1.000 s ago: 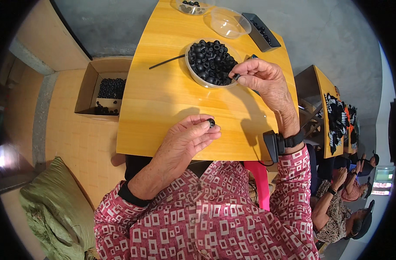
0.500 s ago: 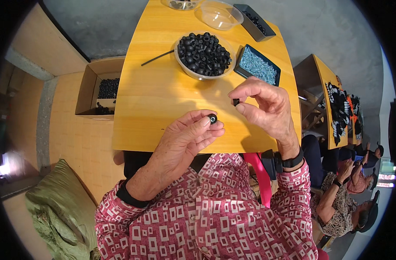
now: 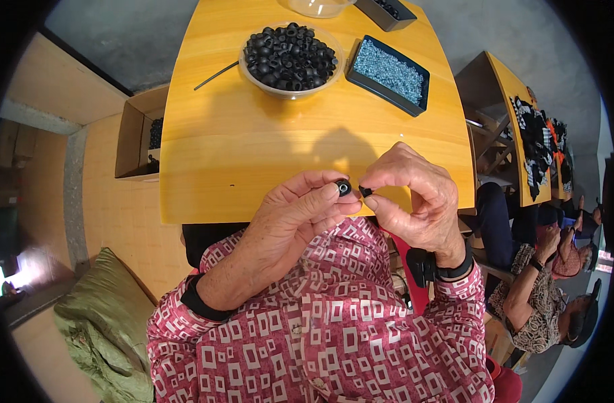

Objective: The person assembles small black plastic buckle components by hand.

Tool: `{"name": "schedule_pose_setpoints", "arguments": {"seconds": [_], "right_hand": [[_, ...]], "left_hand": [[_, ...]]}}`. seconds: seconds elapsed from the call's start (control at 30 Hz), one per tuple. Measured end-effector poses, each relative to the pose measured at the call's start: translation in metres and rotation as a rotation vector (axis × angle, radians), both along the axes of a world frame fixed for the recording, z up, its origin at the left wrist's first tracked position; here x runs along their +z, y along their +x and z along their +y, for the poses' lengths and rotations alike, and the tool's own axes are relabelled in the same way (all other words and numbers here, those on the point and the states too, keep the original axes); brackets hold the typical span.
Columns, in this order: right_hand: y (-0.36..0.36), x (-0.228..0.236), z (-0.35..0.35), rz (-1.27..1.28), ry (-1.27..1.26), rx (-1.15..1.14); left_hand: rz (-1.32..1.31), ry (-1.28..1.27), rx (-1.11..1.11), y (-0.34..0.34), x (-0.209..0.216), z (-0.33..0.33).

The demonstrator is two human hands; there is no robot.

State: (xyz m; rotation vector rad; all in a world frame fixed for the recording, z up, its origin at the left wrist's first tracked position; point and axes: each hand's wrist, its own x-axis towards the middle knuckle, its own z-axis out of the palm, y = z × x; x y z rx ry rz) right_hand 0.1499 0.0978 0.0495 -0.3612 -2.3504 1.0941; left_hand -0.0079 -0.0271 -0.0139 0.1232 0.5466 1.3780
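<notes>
Between the thumb and fingers of my left hand [image 3: 300,208] is a round black cap [image 3: 344,187], its open end facing up with a silvery ring inside. My right hand [image 3: 418,198] pinches a small black piece [image 3: 365,192] between thumb and forefinger, just to the right of the cap; the two parts look close but apart. Beyond my hands stands a clear round bowl [image 3: 292,95] heaped with black caps [image 3: 290,57]. To its right lies a dark tray [image 3: 418,107] filled with small silvery-blue metal pieces [image 3: 389,70].
A thin black rod [image 3: 216,76] leans out left of the bowl. Farther back are another clear bowl [image 3: 317,8] and a dark bin [image 3: 389,19]. A cardboard box [image 3: 134,141] with black parts sits at the left, above a green sack [image 3: 104,322]. Other people [image 3: 529,295] sit at the right.
My right hand has come down and in, bringing the small black piece beside the cap in my left hand. The view has shifted, so the bowl and tray appear higher.
</notes>
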Motion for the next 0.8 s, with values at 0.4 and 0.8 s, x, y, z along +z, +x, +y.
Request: {"name": "schedule_pose_setpoints", "arguments": {"seconds": [0.4, 0.8], "right_hand": [[0.010, -0.001, -0.006, -0.019, -0.025, -0.020], [0.009, -0.004, -0.010, -0.061, -0.073, -0.027]], "left_hand": [[-0.026, -0.021, -0.013, 0.005, -0.005, 0.002], [-0.071, -0.059, -0.007, 0.007, -0.007, 0.001]]}}
